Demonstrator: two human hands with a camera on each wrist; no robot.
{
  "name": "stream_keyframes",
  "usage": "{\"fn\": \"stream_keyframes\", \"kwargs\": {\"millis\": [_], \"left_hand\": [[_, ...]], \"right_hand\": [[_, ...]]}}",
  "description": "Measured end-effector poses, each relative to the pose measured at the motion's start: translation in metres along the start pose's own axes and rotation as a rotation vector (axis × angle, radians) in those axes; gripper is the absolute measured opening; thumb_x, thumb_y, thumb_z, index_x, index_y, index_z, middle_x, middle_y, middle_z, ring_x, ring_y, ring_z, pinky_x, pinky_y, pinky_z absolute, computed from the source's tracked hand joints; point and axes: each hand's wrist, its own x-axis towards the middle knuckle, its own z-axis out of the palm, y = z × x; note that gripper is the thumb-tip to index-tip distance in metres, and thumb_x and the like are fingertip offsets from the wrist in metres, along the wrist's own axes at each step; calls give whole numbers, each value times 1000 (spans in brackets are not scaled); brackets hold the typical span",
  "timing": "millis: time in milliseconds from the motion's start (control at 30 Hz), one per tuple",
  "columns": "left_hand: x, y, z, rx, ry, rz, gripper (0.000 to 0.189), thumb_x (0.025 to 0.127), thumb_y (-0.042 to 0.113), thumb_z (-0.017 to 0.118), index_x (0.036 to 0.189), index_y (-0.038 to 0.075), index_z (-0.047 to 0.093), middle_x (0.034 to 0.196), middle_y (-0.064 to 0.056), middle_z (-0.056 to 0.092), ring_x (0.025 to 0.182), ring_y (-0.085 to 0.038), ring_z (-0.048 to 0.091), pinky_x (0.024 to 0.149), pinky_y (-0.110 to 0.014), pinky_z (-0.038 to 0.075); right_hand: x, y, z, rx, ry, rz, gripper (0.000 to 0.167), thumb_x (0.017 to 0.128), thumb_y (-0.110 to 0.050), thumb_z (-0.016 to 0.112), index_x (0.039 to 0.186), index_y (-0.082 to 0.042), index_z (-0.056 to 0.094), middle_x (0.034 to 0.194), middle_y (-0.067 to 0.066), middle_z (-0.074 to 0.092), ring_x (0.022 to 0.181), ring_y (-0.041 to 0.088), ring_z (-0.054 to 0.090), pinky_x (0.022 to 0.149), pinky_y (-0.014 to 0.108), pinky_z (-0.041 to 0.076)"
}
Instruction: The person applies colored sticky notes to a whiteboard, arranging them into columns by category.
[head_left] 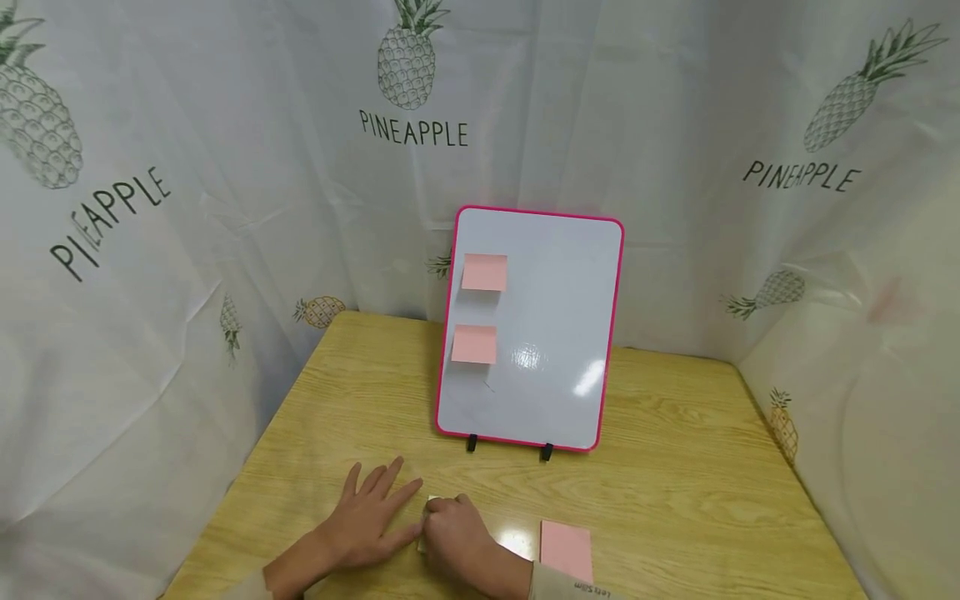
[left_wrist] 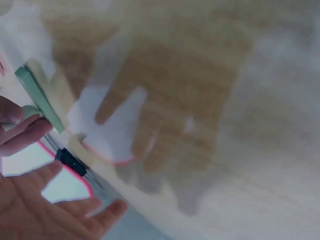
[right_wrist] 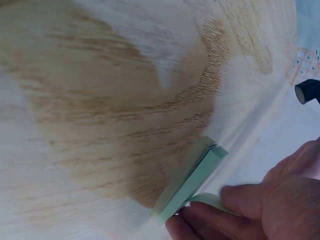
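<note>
A pale green pad of sticky notes (right_wrist: 192,182) lies on the table, mostly covered by the hands in the head view. My right hand (head_left: 459,533) pinches the lifted, curled top sticky note (right_wrist: 210,200) between thumb and fingers; the sheet still meets the pad at one edge. Just left of the pad, my left hand (head_left: 366,521) is spread with its fingers straight. Its thumb reaches to the pad's side, though whether it presses the pad I cannot tell.
Behind the hands a pink-rimmed whiteboard (head_left: 558,317) stands on black feet (head_left: 547,452). Two pink sticky notes, an upper one (head_left: 484,272) and a lower one (head_left: 474,344), hang on its left side. A pink pad (head_left: 566,550) lies right of my right hand. Pineapple-printed sheeting (head_left: 637,125) surrounds the table.
</note>
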Motion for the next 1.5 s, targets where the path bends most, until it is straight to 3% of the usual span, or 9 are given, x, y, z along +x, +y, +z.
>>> {"fn": "stream_keyframes", "kwargs": {"millis": [167,300,433,700,833,967,1133,1333,1500], "left_hand": [[3,-5,2,75,-10,77,83,88,64,58,152,14,39,153,-23,39,132,-43,46,107,-72,17],[8,-5,3,106,-37,81,84,87,64,59,152,14,38,151,-24,40,132,-43,46,107,-73,20],[16,-2,2,118,-56,75,82,88,68,55,150,16,42,151,-24,40,133,-43,46,107,-73,20],[27,5,3,222,-61,103,74,89,62,57,148,20,46,153,-24,37,134,-44,45,109,-71,19],[29,6,5,256,-47,108,74,86,59,61,147,19,47,152,-25,38,134,-44,45,109,-71,20],[29,6,7,266,-31,110,75,85,59,63,146,18,48,152,-25,39,133,-44,46,109,-72,21],[29,6,6,263,-40,101,80,83,68,62,145,19,49,152,-25,38,133,-45,45,108,-72,22],[30,7,6,272,-58,85,85,80,71,63,145,19,48,152,-25,37,135,-45,42,108,-71,23],[29,7,5,273,-88,68,85,81,70,62,147,19,46,154,-25,33,139,-45,38,109,-71,22]], "right_hand": [[2,3,0,-13,48,-15,3,80,-33,78,78,-30,76,86,-17,72,74,-2,63,56,21,38],[3,4,-1,9,92,5,15,79,-29,78,66,-27,70,71,-16,68,61,-2,60,52,20,33],[5,5,-2,38,115,47,29,81,-28,75,57,-27,59,54,-15,56,47,-1,48,49,21,34],[9,8,-5,108,148,80,31,87,-29,70,57,-25,63,49,-14,55,46,3,52,50,24,43],[11,11,-4,153,138,82,38,89,-27,68,53,-23,57,45,-14,45,42,1,37,46,23,40],[13,13,-2,205,93,90,40,91,-26,67,52,-23,56,46,-14,39,44,0,29,44,22,37],[14,17,-4,258,50,106,32,91,-26,68,60,-22,64,49,-13,50,44,-1,35,44,19,37],[15,27,-10,291,118,88,16,85,-25,76,70,-21,75,59,-13,64,49,-3,47,51,17,42],[17,36,-11,439,57,111,9,84,-21,76,76,-20,79,70,-13,72,58,-7,53,53,12,42]]}}
